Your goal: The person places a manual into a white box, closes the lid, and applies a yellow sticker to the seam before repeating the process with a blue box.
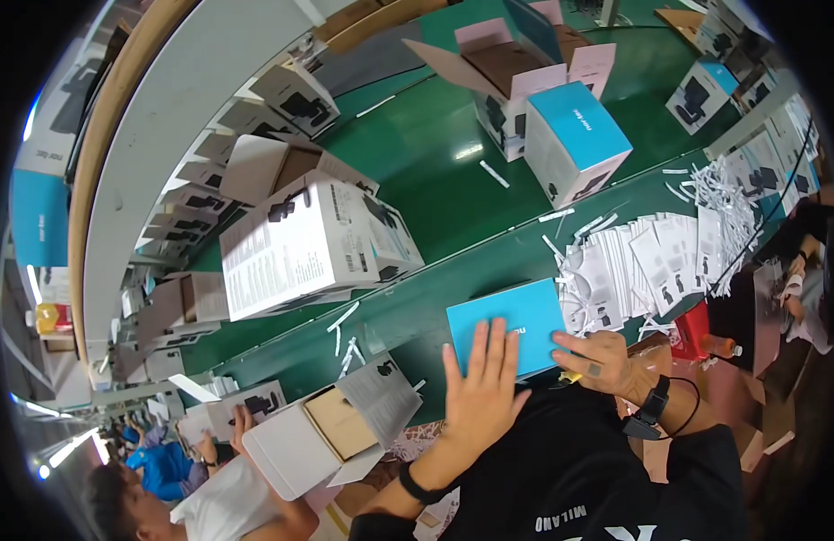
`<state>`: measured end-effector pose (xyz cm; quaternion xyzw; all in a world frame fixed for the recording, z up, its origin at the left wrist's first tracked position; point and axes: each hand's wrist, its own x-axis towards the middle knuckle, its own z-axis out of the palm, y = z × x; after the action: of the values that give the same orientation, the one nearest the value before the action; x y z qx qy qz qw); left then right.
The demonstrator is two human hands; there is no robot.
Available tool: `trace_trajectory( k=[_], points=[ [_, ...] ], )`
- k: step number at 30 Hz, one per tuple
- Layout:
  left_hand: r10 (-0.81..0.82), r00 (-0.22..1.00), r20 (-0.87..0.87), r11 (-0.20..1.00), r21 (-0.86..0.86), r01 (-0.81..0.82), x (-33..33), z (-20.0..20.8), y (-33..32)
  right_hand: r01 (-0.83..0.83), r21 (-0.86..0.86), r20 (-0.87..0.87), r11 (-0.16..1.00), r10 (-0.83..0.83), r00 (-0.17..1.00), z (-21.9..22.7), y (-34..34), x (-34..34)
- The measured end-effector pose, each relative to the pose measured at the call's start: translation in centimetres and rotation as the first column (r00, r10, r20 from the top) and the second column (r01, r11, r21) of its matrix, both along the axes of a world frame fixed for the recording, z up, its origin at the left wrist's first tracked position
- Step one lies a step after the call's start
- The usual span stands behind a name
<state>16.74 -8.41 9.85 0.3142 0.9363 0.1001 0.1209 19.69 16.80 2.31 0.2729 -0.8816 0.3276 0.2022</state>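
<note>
A box with a bright blue top (500, 311) stands at the bench's near edge, right in front of me. My left hand (485, 392) lies flat on that top, its fingers stretched and a little apart. At the box's right near corner, my right hand (602, 365) is curled, with its index finger touching the edge. Under those fingers a small yellow object (570, 376) pokes out; most of it is hidden, so its kind cannot be made out. Beside the box, to the right, lies a row of overlapping printed leaflets (638, 261).
Paper strips (728, 216) are heaped beyond the leaflets. An open white carton (336, 419) stands to my left, near a co-worker (228, 500). Across the bench are a large printed carton (318, 239), a blue-topped carton (575, 131) and a green conveyor surface (444, 194).
</note>
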Motion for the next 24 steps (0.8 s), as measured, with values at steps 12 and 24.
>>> trace_trajectory(
  k=[12,24],
  points=[
    [-0.039,0.999,-0.028,0.994,0.103,0.042,-4.8,-0.7,1.3,-0.239,-0.024,-0.068,0.971,0.237,0.969,-1.0,-0.8,-1.4],
    [-0.328,0.943,-0.056,0.924,0.189,0.333,-8.6,-1.6,-0.8,-0.202,-0.229,-0.151,0.952,0.17,0.974,-2.8,-1.5,-2.5]
  ],
)
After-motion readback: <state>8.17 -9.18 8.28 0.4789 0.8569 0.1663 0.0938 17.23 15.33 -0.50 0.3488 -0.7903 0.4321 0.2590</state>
